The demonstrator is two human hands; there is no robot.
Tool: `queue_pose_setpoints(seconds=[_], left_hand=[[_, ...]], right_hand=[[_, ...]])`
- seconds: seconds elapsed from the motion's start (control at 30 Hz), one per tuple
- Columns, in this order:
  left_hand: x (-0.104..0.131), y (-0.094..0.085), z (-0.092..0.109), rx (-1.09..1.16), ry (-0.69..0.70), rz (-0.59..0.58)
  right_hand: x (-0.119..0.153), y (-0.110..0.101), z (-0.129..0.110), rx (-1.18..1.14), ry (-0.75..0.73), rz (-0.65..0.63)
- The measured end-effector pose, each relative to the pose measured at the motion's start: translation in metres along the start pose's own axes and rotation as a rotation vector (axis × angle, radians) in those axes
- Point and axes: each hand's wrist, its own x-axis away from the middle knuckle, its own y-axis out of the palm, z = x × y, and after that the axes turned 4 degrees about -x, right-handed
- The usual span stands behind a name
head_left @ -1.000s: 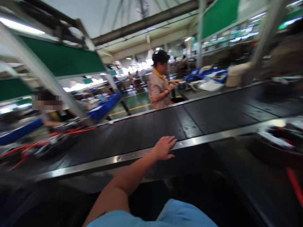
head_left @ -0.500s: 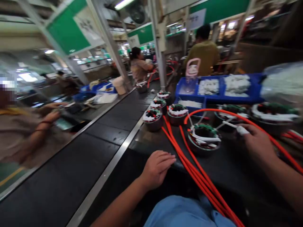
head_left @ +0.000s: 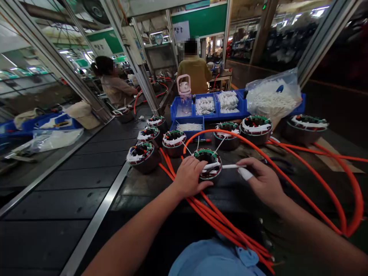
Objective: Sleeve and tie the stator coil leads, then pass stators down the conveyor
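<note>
A round motor stator with green and white windings sits on the dark bench in front of me. My left hand rests against its near left side, fingers curled around the rim. My right hand, one fingertip wrapped in white tape, pinches a thin white sleeve that reaches across to the stator's top. Bundled orange hoses run under both hands toward my lap.
Several more stators stand in rows left and behind. Blue bins of white parts, a pink bottle and a plastic bag of white ties sit at the back. A black conveyor belt runs along the left. Two people work farther off.
My view swung from the conveyor to the bench. My left hand moved from the belt's edge onto the stator. My right hand came in holding the white sleeve.
</note>
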Motion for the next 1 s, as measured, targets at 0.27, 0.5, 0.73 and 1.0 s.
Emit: queue_pose_setpoints(seconds=[0.27, 0.5, 0.73, 1.0], left_hand=[[-0.002, 0.009, 0.003, -0.054, -0.045, 0.046], [-0.004, 0.014, 0.004, -0.062, -0.052, 0.103], [-0.002, 0.017, 0.005, -0.068, -0.070, 0.149], [0.001, 0.020, 0.003, 0.015, -0.058, 0.132]], right_hand=[[-0.022, -0.003, 0.004, 0.082, -0.101, -0.143], [-0.034, 0.003, -0.007, 0.087, -0.133, -0.368], [-0.035, 0.032, -0.036, 0.325, -0.418, -0.547], [0.010, 0.055, -0.020, 0.515, -0.545, -0.137]])
